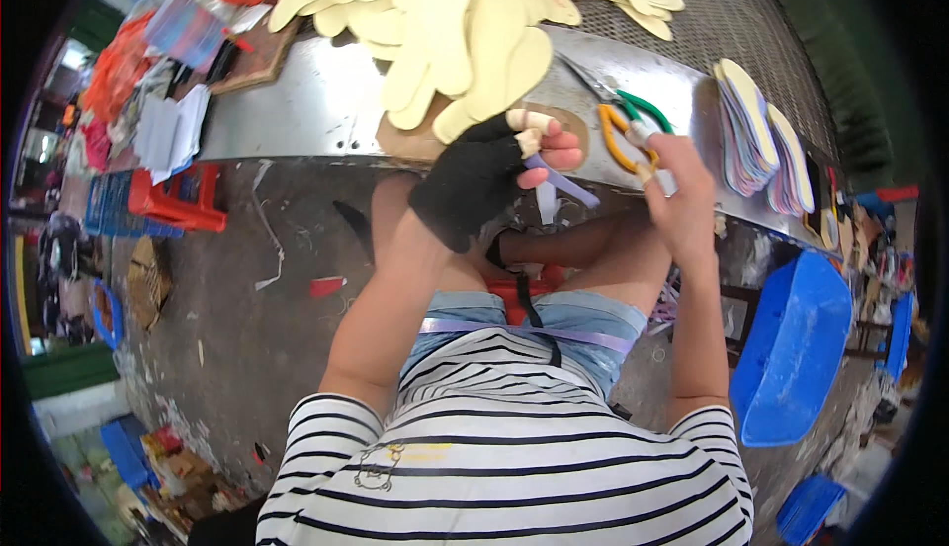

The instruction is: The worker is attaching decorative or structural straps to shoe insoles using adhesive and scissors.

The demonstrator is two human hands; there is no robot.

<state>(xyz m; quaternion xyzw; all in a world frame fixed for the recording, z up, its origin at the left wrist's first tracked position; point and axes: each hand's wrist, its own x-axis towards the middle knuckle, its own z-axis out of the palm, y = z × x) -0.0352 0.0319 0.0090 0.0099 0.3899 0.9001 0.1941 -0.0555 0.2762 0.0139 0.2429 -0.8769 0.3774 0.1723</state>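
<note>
A lilac ribbon strip (560, 182) is pinched between two hands at the edge of the metal bench (306, 111).

The strip's upper end is pinched in the grip of the left hand (484, 175), worn in a black fingerless glove with taped fingertips (529, 121). The right hand (682, 195) is closed near the strip's other end, though what its grip pinches cannot be told. Just beyond lie pliers (625, 126) with orange and green handles. Cream insoles (465, 32) are heaped on the bench, and a stack of coloured-edge insoles (756, 131) stands further right.
</note>
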